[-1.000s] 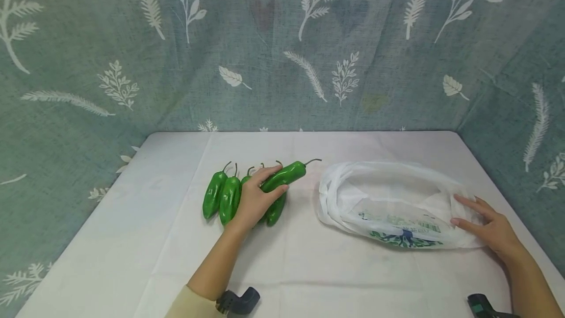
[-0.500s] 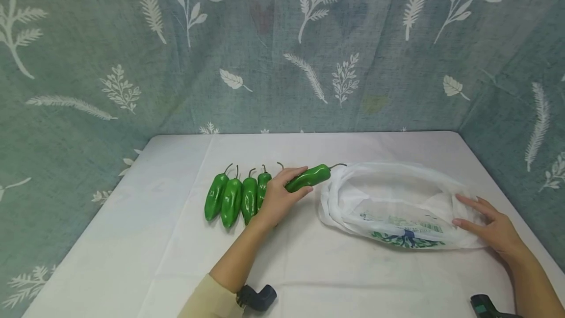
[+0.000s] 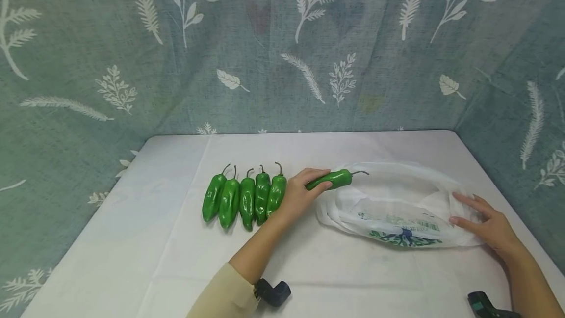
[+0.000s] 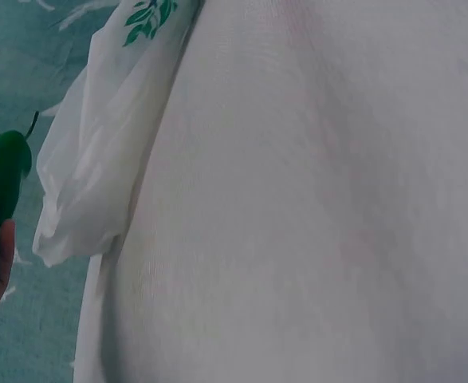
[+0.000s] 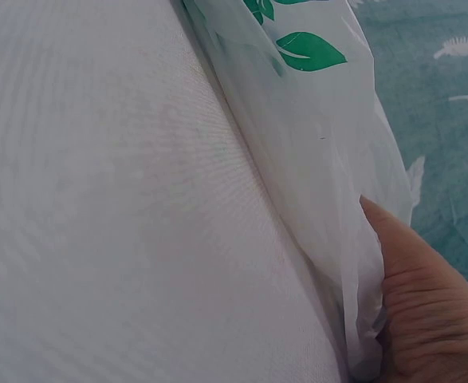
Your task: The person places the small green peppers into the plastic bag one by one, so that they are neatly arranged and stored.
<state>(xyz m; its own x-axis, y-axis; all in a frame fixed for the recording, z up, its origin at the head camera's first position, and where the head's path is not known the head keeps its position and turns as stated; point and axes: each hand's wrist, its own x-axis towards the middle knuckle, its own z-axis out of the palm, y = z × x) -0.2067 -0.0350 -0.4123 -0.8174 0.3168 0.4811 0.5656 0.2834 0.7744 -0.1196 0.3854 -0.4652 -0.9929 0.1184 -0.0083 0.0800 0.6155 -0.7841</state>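
Observation:
My left hand (image 3: 300,191) grips a green chili pepper (image 3: 339,178) between thumb and fingers, its stem pointing right. This pepper is above the left rim of a white plastic bag (image 3: 353,232). In the left wrist view the held pepper (image 4: 1,187) and part of the thumb show at the left edge, apart from the bag (image 4: 98,159). My right hand (image 3: 492,225) holds the bag's right end, thumb and fingers on its gathered side. The right wrist view shows the thumb (image 5: 425,279) against the plastic; the other fingers are hidden there.
Several green chili peppers (image 3: 247,202) lie side by side, stems away from me, left of the bag. A white cloth (image 3: 176,269) covers the table. Patterned green fabric (image 3: 265,63) stands behind and at both sides. Dark devices sit at both wrists.
My left hand has carried the pepper rightward, away from the row and over to the bag's left rim. The peppers it covered now show. My right hand and the bag stay put.

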